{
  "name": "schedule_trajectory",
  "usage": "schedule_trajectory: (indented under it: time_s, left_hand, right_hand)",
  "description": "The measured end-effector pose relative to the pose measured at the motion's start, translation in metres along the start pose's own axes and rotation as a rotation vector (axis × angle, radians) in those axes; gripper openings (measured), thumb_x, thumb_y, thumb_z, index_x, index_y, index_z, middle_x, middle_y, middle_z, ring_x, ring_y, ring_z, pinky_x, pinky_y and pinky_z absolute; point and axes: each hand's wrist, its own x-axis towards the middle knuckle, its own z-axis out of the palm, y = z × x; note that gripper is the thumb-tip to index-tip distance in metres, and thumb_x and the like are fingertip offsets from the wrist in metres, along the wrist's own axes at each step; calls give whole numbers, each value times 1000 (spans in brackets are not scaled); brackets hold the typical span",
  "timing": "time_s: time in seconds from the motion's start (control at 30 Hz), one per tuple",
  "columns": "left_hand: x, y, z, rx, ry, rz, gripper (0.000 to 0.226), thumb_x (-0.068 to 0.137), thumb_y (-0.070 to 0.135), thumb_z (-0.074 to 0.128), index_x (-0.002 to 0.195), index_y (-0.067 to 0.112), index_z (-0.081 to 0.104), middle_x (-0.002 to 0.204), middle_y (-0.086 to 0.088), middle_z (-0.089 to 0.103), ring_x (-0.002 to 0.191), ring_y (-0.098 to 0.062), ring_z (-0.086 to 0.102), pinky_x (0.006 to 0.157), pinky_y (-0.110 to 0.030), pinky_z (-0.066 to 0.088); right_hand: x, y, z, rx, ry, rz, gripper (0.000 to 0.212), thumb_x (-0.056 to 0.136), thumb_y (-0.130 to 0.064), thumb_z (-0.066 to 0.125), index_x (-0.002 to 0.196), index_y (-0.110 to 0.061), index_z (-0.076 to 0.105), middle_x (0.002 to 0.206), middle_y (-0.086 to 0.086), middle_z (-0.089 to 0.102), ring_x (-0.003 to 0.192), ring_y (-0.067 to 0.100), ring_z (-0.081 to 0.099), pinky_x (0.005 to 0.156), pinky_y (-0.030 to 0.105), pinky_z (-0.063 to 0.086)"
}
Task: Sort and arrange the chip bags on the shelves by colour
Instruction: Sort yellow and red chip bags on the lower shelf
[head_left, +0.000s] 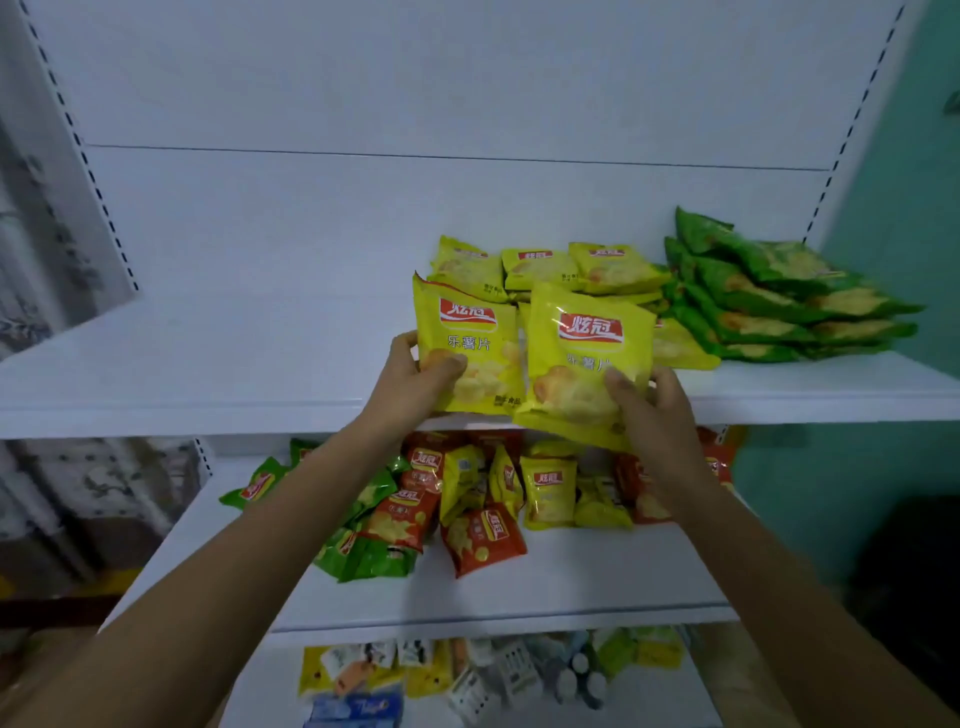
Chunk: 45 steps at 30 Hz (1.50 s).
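Yellow chip bags, two of them, are held up side by side at the front edge of the upper shelf (208, 364), printed fronts facing the viewer. The left hand (415, 379) grips the left yellow bag (470, 353) at its lower left side, thumb across the front and fingers behind. The right hand (649, 410) pinches the right yellow bag (582, 364) near its lower right corner, thumb on the front. Both bags stand with the long axis running up and down and the red logo at the top. The right one tilts a little clockwise and its edge overlaps the left one.

Just behind them on the same shelf lies a yellow pile (540, 267) of more bags, flat, logos towards the back wall. To its right, touching it, a green stack (769, 296) lies several bags high, reaching the shelf's right end.

On the middle shelf (519, 587) below, mixed bags (483, 535) in red, yellow and green lie jumbled, pointing every way. On the lowest shelf are assorted small packets (493, 670), too blurred to identify.
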Motion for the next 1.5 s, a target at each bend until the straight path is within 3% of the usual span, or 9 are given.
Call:
schedule_trajectory:
  time_s: [0.33, 0.47, 0.73, 0.93, 1.03, 1.13, 1.2, 1.33, 1.5]
  left_hand:
    - [82, -3, 18, 63, 7, -125, 5, 94, 16, 58, 91, 17, 56, 94, -7, 64, 77, -16, 63, 63, -27, 58]
    - [107, -16, 26, 403, 23, -27, 46, 84, 38, 68, 122, 19, 50, 118, -2, 61, 109, -22, 59, 95, -38, 47]
    - [124, -47, 29, 547, 73, 213, 91, 60, 83, 63, 136, 36, 42, 145, 5, 42, 135, -18, 39, 106, -49, 39]
    - [116, -24, 27, -86, 121, 56, 53, 87, 76, 31, 122, 42, 50, 124, 24, 56, 126, -2, 50, 107, -31, 41]
    - [115, -27, 24, -81, 45, 43, 66, 70, 89, 38, 121, 49, 52, 128, 23, 53, 123, 0, 49, 111, -41, 37]
    - [113, -30, 27, 104, -40, 77, 39, 79, 71, 53, 108, 46, 54, 109, 26, 59, 97, 20, 55, 89, -8, 44]
    - [112, -29, 27, 150, -41, 115, 26, 79, 59, 66, 97, 49, 50, 101, 31, 57, 90, 21, 56, 76, -7, 45]
    - [114, -36, 24, 214, -39, 160, 58, 72, 34, 83, 117, 44, 48, 109, 30, 55, 99, 14, 55, 79, -7, 41]
    - [118, -40, 20, 341, -98, 152, 128, 42, 49, 86, 150, 19, 24, 142, 9, 33, 132, -8, 35, 110, -33, 36]
  right_hand:
    - [103, -14, -4, -57, -37, -70, 46, 78, -21, 78, 114, -18, 50, 98, -7, 62, 83, 4, 60, 64, 21, 47]
    - [128, -12, 1, -93, -94, -96, 49, 76, -19, 80, 116, -17, 52, 101, -8, 64, 86, 5, 62, 66, 21, 51]
    - [171, 1, 6, -59, -59, 10, 61, 81, -36, 72, 136, -34, 46, 126, 2, 57, 114, 22, 58, 93, 52, 52]
    - [165, -9, 72, 126, -210, 105, 48, 89, -18, 66, 133, -28, 49, 113, 4, 56, 99, 18, 62, 77, 47, 59]
    - [155, 0, 100, -245, -266, -80, 37, 90, -25, 64, 125, -19, 52, 97, 10, 57, 88, 24, 62, 68, 42, 58]
    - [153, 11, 105, -837, -186, -427, 37, 91, -38, 57, 121, -16, 57, 100, 4, 58, 101, 27, 57, 79, 37, 46]
    - [155, 15, 103, -936, -122, -621, 36, 90, -36, 55, 118, -13, 61, 110, 11, 56, 105, 31, 55, 81, 39, 49]
    - [163, 16, 111, -935, -409, -677, 47, 99, -40, 42, 140, -18, 47, 145, 12, 43, 135, 29, 38, 108, 43, 35]
    - [167, 26, 115, -887, -710, -386, 50, 102, -43, 31, 150, -27, 30, 159, 5, 20, 148, 17, 13, 119, 35, 13]
